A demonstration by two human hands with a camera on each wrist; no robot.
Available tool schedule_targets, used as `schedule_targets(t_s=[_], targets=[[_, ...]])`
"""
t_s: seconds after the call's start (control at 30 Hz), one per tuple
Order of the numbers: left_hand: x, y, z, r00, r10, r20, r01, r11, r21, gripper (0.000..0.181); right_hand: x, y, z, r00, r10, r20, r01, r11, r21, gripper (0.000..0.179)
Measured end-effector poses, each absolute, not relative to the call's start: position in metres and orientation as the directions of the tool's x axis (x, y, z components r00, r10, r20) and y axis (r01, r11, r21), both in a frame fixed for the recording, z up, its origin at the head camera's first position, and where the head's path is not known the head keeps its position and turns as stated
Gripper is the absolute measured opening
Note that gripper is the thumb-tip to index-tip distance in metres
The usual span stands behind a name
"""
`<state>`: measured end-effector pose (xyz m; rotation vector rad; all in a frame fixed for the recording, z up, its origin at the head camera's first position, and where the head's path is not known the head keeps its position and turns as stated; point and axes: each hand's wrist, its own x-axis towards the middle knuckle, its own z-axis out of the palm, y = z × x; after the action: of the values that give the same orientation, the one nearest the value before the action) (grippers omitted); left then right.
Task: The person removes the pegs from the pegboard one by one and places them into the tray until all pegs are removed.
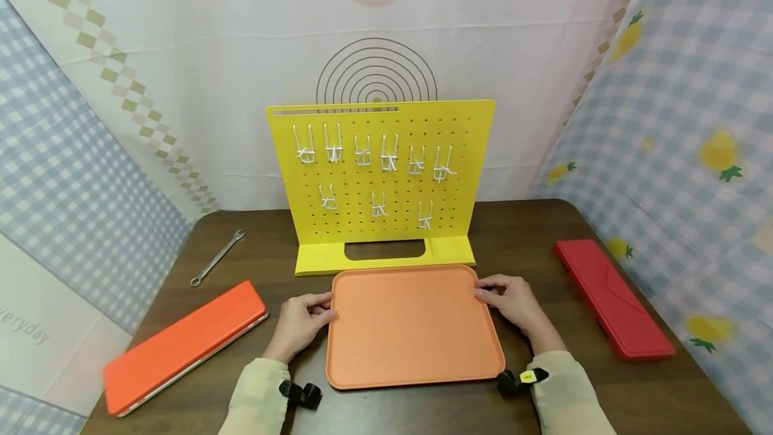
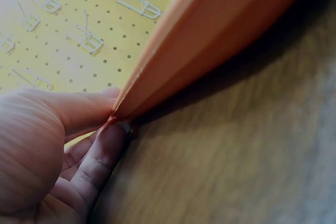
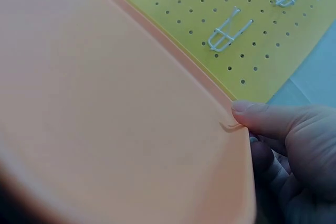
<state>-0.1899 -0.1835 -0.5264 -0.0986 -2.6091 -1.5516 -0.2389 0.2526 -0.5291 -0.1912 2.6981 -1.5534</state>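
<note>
An orange tray [image 1: 413, 327] lies in front of the yellow pegboard [image 1: 386, 180], its raised rim facing up. My left hand [image 1: 302, 322] pinches the tray's left rim between thumb and fingers. In the left wrist view, the left fingertips [image 2: 113, 129] grip the edge, and a dark shadow runs beneath the tray's side. On the opposite side my right hand [image 1: 513, 304] pinches the right rim near its far corner. The right wrist view shows that thumb [image 3: 262, 116] over the rim and the other fingers curled below it. The tray's surface is bare.
White wire hooks [image 1: 389, 153] are fixed on the pegboard. A wrench [image 1: 217, 258] and an orange-red case [image 1: 186, 348] lie on the dark wooden table [image 1: 362, 415] at the left. Toward the right edge is a red case [image 1: 612, 297]. Patterned cloth [image 1: 241, 86] surrounds the table.
</note>
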Motion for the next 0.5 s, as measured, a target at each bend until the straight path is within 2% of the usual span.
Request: schedule_targets(t_s=[0.5], targets=[[-0.1886, -0.1831, -0.527, -0.992, -0.002, 0.128, 0.111, 0.483, 0.868, 0.032, -0.2414, 0.2535, -0.5325, -0.995, -0.094, 0.027, -0.074, 0.535, -0.842, 0.026]])
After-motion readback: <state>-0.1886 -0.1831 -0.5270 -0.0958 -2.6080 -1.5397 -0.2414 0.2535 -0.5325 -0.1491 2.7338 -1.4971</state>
